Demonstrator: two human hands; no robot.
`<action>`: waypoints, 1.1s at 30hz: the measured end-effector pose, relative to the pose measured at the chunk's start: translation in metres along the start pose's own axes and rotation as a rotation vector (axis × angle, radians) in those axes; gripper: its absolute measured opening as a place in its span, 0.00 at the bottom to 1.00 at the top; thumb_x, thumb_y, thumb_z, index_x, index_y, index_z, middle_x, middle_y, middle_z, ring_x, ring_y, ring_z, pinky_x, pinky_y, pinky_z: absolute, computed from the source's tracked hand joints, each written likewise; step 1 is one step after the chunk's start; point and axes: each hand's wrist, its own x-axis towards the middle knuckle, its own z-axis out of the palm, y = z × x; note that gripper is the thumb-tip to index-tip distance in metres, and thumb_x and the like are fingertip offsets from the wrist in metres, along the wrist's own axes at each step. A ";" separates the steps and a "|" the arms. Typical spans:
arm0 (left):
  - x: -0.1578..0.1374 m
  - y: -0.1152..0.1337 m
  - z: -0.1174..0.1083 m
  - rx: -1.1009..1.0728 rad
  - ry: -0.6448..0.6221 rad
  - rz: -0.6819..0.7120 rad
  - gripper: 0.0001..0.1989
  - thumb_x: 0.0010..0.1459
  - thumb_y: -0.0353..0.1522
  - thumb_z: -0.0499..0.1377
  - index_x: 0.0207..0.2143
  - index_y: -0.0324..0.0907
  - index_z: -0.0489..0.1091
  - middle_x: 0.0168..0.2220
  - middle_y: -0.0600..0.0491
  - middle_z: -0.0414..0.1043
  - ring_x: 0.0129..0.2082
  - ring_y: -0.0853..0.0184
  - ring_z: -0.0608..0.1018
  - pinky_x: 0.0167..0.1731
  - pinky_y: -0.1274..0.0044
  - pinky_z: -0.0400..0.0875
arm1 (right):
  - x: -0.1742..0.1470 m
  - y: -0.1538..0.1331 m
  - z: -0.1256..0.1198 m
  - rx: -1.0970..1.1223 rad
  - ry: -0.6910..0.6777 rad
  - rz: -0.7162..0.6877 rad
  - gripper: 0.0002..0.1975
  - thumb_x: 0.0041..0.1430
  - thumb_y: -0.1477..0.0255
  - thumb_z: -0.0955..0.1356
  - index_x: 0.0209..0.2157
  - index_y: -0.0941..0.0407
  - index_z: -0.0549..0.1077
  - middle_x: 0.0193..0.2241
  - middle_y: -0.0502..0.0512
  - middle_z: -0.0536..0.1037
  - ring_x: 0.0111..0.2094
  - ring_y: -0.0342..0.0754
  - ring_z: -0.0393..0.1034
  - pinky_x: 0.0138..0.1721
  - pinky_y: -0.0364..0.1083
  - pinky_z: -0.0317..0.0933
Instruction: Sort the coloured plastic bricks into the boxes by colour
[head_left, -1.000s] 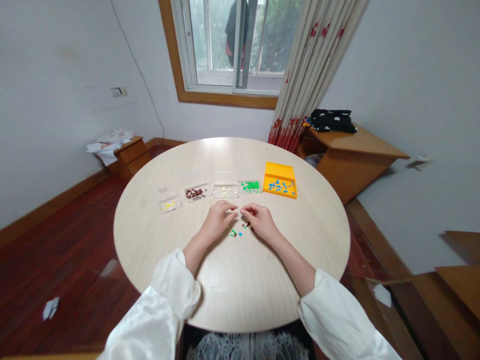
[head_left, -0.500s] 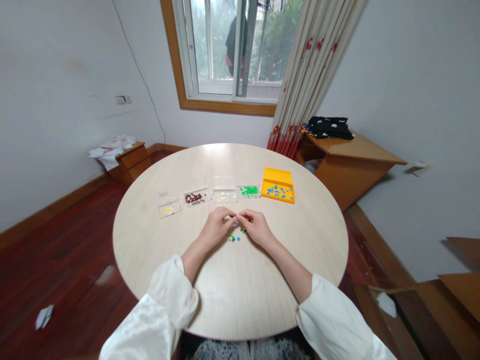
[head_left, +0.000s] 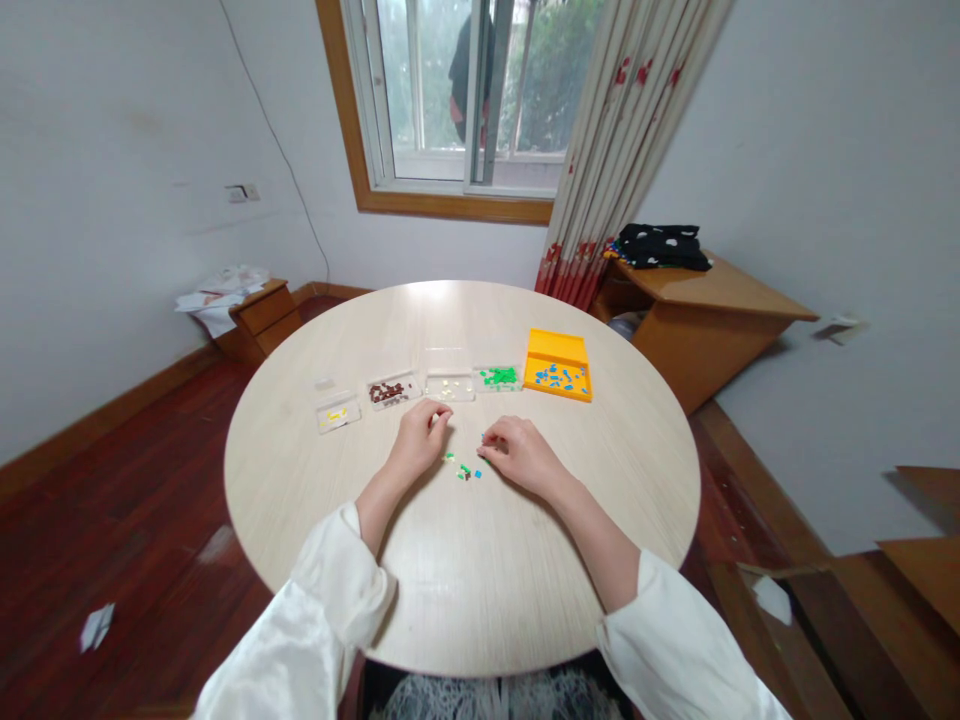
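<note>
My left hand (head_left: pixel 421 436) rests over the table left of a few tiny loose plastic pieces, thumb and fingertips pinched together; whatever may be between them is too small to make out. To the right, my right hand (head_left: pixel 516 452) pinches a small plastic piece (head_left: pixel 482 438), with a bit of blue showing at the fingertips. Between the hands lie a small green and pale piece (head_left: pixel 449 457), a little cluster of green and brown pieces (head_left: pixel 465 472) and a single blue piece (head_left: pixel 478 474).
Behind the hands stand open clear boxes of yellow pieces (head_left: pixel 338 414), brown pieces (head_left: pixel 388 392), cream pieces (head_left: pixel 449 388) and green pieces (head_left: pixel 499 377). An open orange case (head_left: pixel 558 346) with blue pieces is at the right. All stand on a round table (head_left: pixel 465 600).
My hands, which met at the fingertips, have drawn apart, the left going left and the right slightly right. A green and pale piece now shows between them.
</note>
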 end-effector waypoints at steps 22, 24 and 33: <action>0.005 -0.003 -0.001 -0.020 0.067 -0.056 0.03 0.49 0.26 0.59 0.24 0.40 0.67 0.25 0.56 0.69 0.27 0.70 0.69 0.30 0.78 0.62 | 0.001 -0.010 0.001 0.103 0.024 0.075 0.05 0.50 0.81 0.65 0.25 0.58 0.70 0.25 0.52 0.75 0.28 0.43 0.67 0.33 0.42 0.57; 0.006 -0.006 0.000 -0.018 0.080 -0.052 0.04 0.49 0.26 0.60 0.23 0.40 0.67 0.25 0.56 0.69 0.27 0.70 0.69 0.30 0.78 0.62 | 0.001 -0.009 0.002 0.129 0.029 0.076 0.06 0.49 0.81 0.65 0.23 0.58 0.69 0.23 0.51 0.74 0.26 0.42 0.67 0.31 0.41 0.57; 0.021 -0.025 0.012 0.149 0.210 0.015 0.06 0.55 0.27 0.55 0.29 0.38 0.71 0.30 0.50 0.71 0.34 0.64 0.70 0.37 0.73 0.64 | 0.004 -0.006 0.004 0.233 0.120 -0.010 0.06 0.48 0.82 0.63 0.25 0.57 0.68 0.26 0.50 0.73 0.29 0.43 0.67 0.33 0.42 0.60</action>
